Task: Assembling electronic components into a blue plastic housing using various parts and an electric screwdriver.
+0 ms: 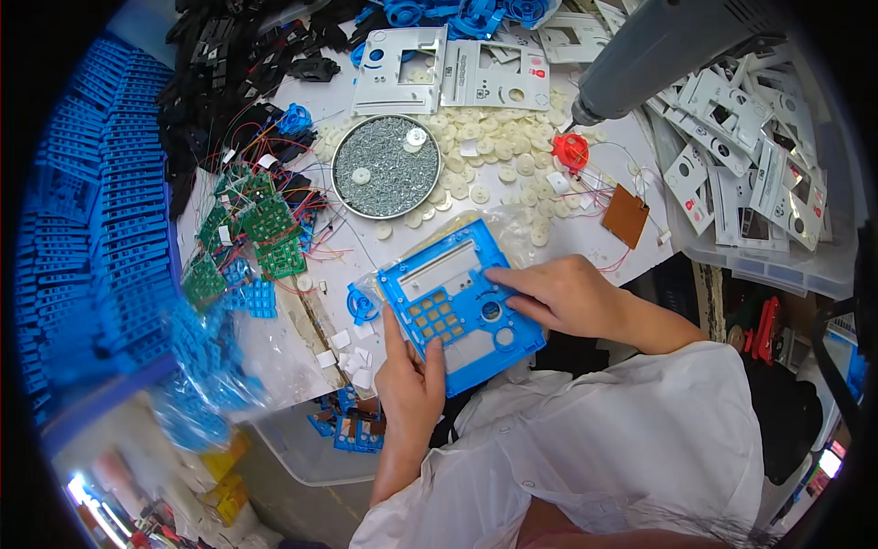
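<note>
A blue panel [462,302] is held just above the near edge of the tabletop [567,240], tilted so that its long axis runs from upper left to lower right. It is gripped at its near-left edge by the left hand [410,377], thumb laid up over the face beside a grid of tan keys, the other fingers hidden beneath. The right hand [560,295] is laid on the panel's right side, fingers loosely curled and pointing left toward the clear window strip; whether anything small is pinched under them cannot be told. Both hands touch the panel; the left carries it, the right only rests on it.

Just beyond the panel, a round tin [386,178] of small grey screws is seen, with white discs [498,165] scattered to the right of it. Left of the panel, green circuit boards [265,224] with red wires are piled, and further left stacked blue parts [101,210]. Beyond the tin, grey faceplates [453,73] lie flat. A powered driver [658,50] hangs in from upper right of the panel, its tip above a small red wheel [571,150]; its upper end is cut off by the frame. A brown square pad [626,216] lies right of the panel. The panel's underside is hidden.
</note>
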`<state>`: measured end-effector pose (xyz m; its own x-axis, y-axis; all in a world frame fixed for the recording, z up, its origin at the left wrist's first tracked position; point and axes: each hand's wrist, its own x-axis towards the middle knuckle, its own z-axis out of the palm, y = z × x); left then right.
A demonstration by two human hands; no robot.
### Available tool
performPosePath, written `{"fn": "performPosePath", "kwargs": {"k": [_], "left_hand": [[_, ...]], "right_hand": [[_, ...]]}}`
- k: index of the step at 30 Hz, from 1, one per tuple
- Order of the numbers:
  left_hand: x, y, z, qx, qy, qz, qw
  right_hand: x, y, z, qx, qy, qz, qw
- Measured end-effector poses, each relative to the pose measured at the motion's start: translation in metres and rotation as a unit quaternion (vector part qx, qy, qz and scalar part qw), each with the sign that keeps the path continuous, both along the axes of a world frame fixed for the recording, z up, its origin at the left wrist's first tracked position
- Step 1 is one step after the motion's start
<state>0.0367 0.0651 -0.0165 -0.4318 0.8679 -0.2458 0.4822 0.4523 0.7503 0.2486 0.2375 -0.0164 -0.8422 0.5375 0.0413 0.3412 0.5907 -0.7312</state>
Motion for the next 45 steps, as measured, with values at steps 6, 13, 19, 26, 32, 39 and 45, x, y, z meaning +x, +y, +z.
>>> {"fn": "performPosePath", "kwargs": {"k": [6, 13, 19, 26, 32, 39, 45], "left_hand": [[-0.006, 0.003, 0.000, -0.014, -0.012, 0.007, 1.000], [0.006, -0.007, -0.013, 0.121, -0.150, 0.051, 0.980], [0.012, -0.015, 0.001, 0.097, -0.202, 0.048, 0.973], [0.011, -0.014, 0.008, 0.188, -0.206, 0.029, 0.960], [0.013, -0.012, 0.012, 0.172, -0.202, 0.042, 0.963], [0.015, -0.014, 0.007, 0.174, -0.223, 0.052, 0.958], [0.006, -0.009, -0.004, 0.049, -0.128, 0.040, 0.990]], "right_hand": [[-0.009, 0.008, -0.003, 0.023, -0.018, 0.012, 0.999], [-0.001, -0.006, 0.023, -0.235, 0.010, -0.111, 0.966], [0.012, -0.010, 0.011, -0.470, 0.058, -0.065, 0.879], [0.010, -0.016, 0.007, -0.529, 0.109, -0.059, 0.839], [0.002, -0.015, 0.006, -0.560, 0.173, -0.102, 0.804], [0.006, -0.010, -0.004, -0.563, 0.130, -0.088, 0.812], [0.003, 0.005, 0.013, -0.280, -0.053, -0.091, 0.954]]}}
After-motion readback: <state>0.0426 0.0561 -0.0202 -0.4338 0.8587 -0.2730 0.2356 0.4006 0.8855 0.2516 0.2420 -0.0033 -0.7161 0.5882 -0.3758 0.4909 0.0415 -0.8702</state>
